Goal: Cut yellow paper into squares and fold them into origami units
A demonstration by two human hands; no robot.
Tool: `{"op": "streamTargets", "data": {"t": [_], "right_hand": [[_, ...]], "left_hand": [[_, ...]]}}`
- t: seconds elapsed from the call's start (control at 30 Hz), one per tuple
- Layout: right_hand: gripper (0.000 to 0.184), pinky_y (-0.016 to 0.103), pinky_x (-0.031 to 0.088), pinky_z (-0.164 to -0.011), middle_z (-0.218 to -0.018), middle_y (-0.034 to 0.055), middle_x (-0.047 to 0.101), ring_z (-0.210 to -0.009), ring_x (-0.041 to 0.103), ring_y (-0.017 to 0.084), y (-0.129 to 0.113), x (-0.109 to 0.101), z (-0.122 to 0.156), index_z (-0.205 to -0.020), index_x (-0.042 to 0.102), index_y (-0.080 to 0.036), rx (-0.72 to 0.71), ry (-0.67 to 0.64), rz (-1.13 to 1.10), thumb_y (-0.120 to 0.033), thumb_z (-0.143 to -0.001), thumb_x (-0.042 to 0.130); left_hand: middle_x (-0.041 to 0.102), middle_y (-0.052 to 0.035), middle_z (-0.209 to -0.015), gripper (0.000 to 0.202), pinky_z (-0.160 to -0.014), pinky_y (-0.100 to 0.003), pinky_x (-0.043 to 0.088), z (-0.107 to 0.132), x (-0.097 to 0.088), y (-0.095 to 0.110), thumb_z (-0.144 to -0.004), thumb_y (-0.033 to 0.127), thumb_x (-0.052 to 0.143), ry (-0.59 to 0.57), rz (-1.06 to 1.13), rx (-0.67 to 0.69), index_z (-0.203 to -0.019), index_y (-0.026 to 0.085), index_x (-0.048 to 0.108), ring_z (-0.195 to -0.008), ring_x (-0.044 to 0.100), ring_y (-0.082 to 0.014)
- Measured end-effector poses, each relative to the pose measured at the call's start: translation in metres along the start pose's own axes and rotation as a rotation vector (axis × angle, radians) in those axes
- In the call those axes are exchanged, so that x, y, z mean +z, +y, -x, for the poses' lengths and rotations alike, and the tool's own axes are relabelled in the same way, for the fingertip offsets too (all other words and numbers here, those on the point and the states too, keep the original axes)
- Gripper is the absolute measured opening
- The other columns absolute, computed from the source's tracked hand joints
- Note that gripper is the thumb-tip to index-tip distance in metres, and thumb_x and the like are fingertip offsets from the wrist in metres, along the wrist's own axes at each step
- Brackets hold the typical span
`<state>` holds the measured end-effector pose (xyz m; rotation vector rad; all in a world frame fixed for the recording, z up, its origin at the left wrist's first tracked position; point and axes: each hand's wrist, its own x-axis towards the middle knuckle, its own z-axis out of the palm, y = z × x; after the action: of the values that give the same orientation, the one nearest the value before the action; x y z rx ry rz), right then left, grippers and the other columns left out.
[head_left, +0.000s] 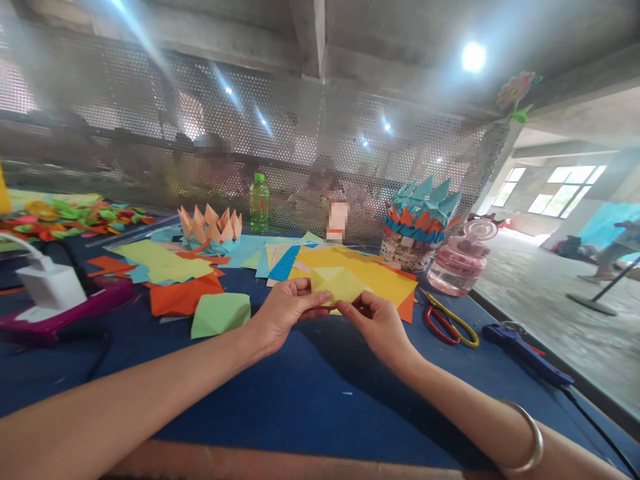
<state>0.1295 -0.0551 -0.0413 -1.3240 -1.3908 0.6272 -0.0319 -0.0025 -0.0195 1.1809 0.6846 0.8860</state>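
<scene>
A folded sheet of pale yellow paper (340, 283) is held up above the blue table, in the middle of the view. My left hand (293, 303) pinches its left side, thumb in front. At the lower right edge, my right hand (375, 320) grips the same paper between thumb and fingers. Behind it lie larger yellow sheets (393, 277) with an orange sheet partly under them. A light green square of paper (221, 315) rests left of my left hand, against orange paper (185, 295). Red and yellow scissors (450, 321) lie to the right of my right hand.
Peach folded-paper points (210, 227) and a green bottle (259, 203) stand at the back. To the right are a basket of folded paper (413, 243) and a pink bottle (459, 265). A corded blue tool (527, 350) lies near the right edge; a white charger (51, 288) sits left.
</scene>
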Motion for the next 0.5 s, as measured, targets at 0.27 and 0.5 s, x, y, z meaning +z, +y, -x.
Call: {"op": "streamTargets", "data": {"t": [0.27,0.5], "right_hand": [[0.035,0.023,0.032,-0.048,-0.059,-0.0018,0.055,-0.052,0.044,0.011,0.0024,0.0010,0.0003,-0.066,0.059,-0.016,0.048,-0.010,-0.052,-0.050,-0.071,0.066],[0.037,0.024,0.029,-0.049,-0.062,0.0002,0.058,-0.055,0.043,0.011,0.0024,0.0011,-0.0002,-0.070,0.064,-0.014,0.078,-0.043,-0.077,-0.050,-0.071,0.066]], "left_hand": [[0.073,-0.0078,-0.095,0.029,-0.071,-0.026,0.054,-0.0008,0.0000,-0.0003,-0.062,0.025,0.082,0.013,-0.019,0.018,-0.087,0.014,0.070,-0.078,0.067,-0.0161],[0.073,-0.0078,-0.093,0.032,-0.067,-0.023,0.054,-0.0005,0.0003,-0.0001,-0.061,0.025,0.082,0.032,-0.055,0.020,-0.088,0.012,0.070,-0.073,0.067,-0.0139]]}}
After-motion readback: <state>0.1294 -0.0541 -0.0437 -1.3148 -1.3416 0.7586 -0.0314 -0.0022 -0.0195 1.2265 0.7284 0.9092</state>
